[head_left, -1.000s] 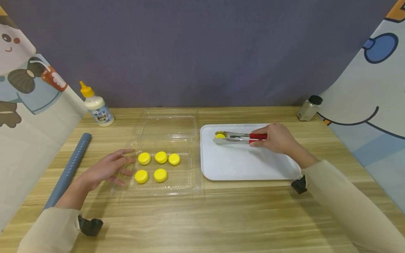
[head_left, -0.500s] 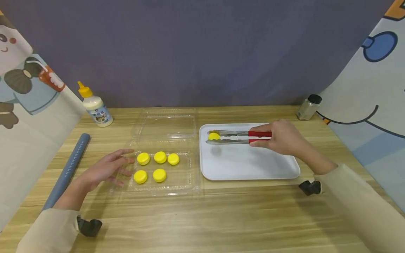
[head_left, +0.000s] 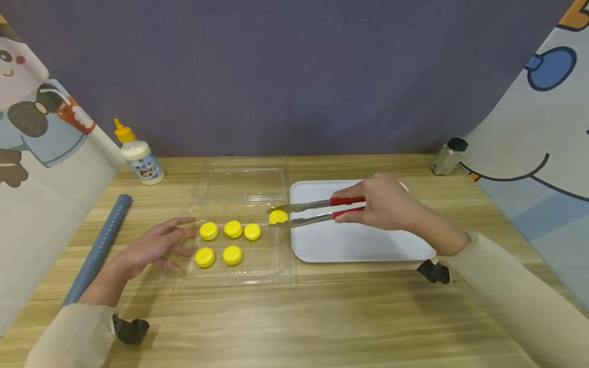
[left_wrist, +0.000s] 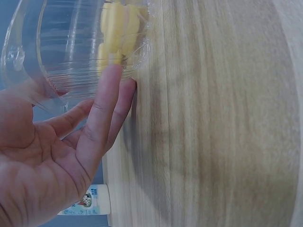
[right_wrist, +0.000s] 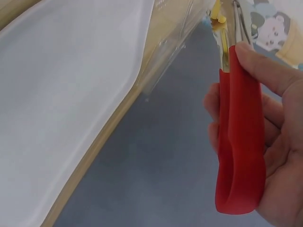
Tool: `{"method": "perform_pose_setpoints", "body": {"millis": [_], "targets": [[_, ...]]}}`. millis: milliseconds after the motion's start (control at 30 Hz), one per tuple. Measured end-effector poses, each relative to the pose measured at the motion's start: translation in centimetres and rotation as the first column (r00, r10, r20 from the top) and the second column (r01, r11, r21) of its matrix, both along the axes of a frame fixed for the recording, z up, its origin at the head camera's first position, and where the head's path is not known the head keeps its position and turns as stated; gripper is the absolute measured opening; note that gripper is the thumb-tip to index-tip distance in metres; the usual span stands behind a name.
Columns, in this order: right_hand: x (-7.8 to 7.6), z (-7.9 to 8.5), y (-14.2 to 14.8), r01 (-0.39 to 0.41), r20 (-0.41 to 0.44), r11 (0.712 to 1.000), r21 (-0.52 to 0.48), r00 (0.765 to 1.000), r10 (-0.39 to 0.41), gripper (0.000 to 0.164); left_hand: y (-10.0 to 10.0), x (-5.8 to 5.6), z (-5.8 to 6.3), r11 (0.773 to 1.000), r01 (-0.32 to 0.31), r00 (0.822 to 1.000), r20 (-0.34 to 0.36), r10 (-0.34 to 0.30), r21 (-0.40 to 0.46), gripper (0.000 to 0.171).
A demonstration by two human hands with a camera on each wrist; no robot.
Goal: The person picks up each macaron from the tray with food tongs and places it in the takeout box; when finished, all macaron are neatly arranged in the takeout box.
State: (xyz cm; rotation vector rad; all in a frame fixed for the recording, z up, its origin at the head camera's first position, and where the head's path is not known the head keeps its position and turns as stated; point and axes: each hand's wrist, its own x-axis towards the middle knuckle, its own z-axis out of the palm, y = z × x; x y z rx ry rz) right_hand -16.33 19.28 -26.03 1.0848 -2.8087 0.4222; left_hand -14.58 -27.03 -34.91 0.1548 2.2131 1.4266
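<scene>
My right hand (head_left: pixel 384 202) grips red-handled metal tongs (head_left: pixel 347 201). Between the tips of the tongs is a round yellow macaron (head_left: pixel 278 217), over the right side of the clear plastic container (head_left: pixel 257 268). Several more yellow macarons (head_left: pixel 232 255) lie inside that container in two rows. Its hinged lid (head_left: pixel 244 181) lies folded back behind it. My left hand (head_left: pixel 154 245) is at the container's left side, fingers extended against or close to the wall; in the left wrist view the fingers (left_wrist: pixel 97 118) look straight and hold nothing.
A white tray (head_left: pixel 363 250) lies right of the container, under my right hand. A squeeze bottle (head_left: pixel 144 161) with a yellow nozzle stands back left, near a grey-blue rolling pin (head_left: pixel 101 243). A black-capped jar (head_left: pixel 448 157) stands back right. A dark fabric wall (head_left: pixel 294 76) closes the back.
My right hand has moved left with the tongs, carrying the macaron up from the white tray and across to the container. The left hand has stayed in place.
</scene>
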Motion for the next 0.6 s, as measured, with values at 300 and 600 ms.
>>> {"method": "perform_pose_setpoints", "body": {"millis": [300,600], "targets": [[-0.2,-0.6,-3.6,-0.121,0.031,0.992,0.045,0.992,0.119,0.033,0.0,0.1,0.0,1.0,-0.003,1.0,0.0,0.003,0.006,0.061],[-0.4,-1.3,-5.7,-0.18,0.052,0.974,0.138,0.983,0.174,0.031,-0.1,0.0,-0.1,1.0,-0.001,1.0,-0.005,0.001,0.006,0.061]]}}
